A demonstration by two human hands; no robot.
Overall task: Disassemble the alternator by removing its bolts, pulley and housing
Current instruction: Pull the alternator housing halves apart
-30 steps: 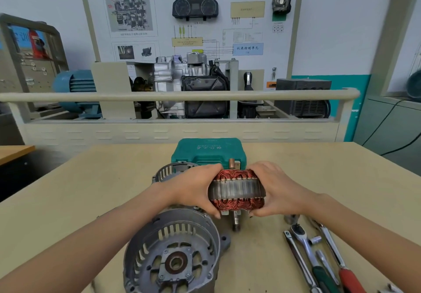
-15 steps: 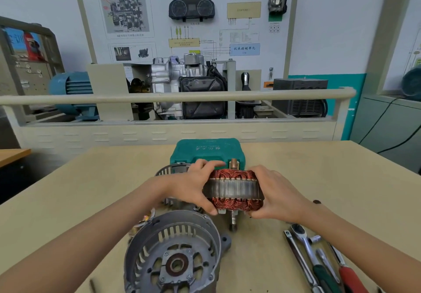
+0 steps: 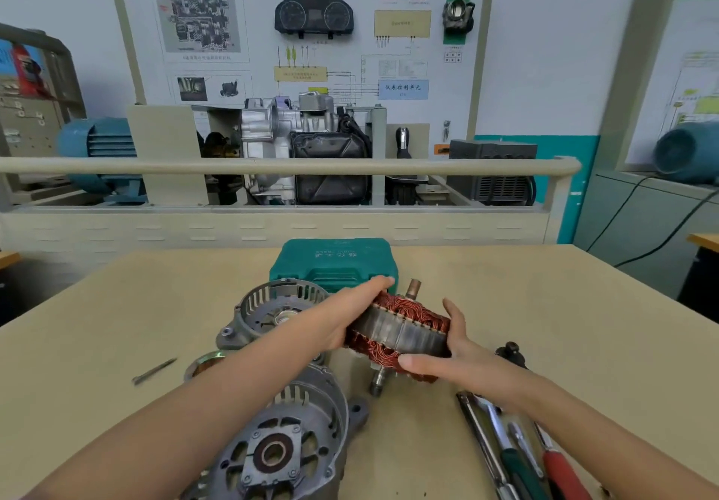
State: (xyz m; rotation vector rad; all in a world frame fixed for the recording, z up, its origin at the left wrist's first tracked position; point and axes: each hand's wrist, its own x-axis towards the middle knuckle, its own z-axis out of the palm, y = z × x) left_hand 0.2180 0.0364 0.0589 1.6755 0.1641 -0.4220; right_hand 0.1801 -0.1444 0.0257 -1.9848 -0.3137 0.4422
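1. Stator (image 3: 400, 334), a steel ring of laminations with copper windings bulging from both faces, is held tilted above the counter (image 3: 564, 313), between the two hands.
2. A shaft runs through it: a copper-coloured end (image 3: 413, 288) sticks out at the top, a threaded steel end (image 3: 378, 382) points down near the counter.
3. Left hand (image 3: 342, 320) clasps the ring's left side, fingers curled over the top windings.
4. Right hand (image 3: 447, 359) clasps the right side, thumb laid across the lower windings, fingers up behind the ring.
5. Two cast grey housing halves lie on the counter: the far one (image 3: 272, 311) is an open bowl with slotted walls, just left of the stator; the near one (image 3: 288, 441) is domed, ribbed with vent slots, with a square plate and round bearing bore at its centre.
6. A green plastic case (image 3: 334, 262) sits closed behind the hands.
7. Several long steel tools (image 3: 509, 449) lie at the right, one with a red handle, one with a green one.
8. One thin metal pin (image 3: 153, 371) lies alone at the left.
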